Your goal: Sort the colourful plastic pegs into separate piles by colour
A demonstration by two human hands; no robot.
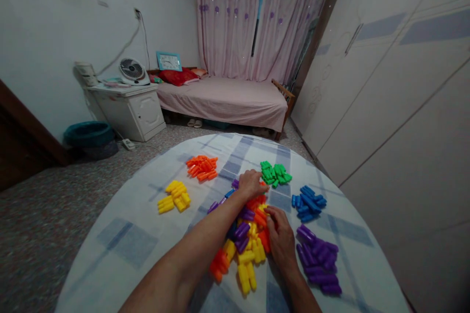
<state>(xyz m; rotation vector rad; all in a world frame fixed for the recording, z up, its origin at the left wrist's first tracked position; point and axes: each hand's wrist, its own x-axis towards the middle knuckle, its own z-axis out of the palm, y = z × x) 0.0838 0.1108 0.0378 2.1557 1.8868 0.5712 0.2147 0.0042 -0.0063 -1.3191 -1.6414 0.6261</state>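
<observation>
Looked well under way but unfinished, judging by the desk: counted five single-coloured piles set apart around one mixed heap. Saw the orange pile beyond the heap to its left, the yellow pile left of its far part, the green pile beyond it to its right, the blue pile right of its far part, and the purple pile right of its near part. Found plenty left unseparated in the heap itself, with yellow, orange, purple and some blue jumbled together.

Reached with the left hand over the far end of the heap, fingers bent downward; could not tell whether open or gripping. Rested the right hand along the heap's right edge, with curled fingers at or just beside a yellow piece; could not make out any grip there either.

Noted short, rounded pieces, apparently plastic, smooth and faintly glossy, often side by side in pairs; seemed chunkiest in purple and slimmer in orange. Saw beneath the heap a pale cloth with blue-grey blocks and stripes, spread fairly flat.
</observation>
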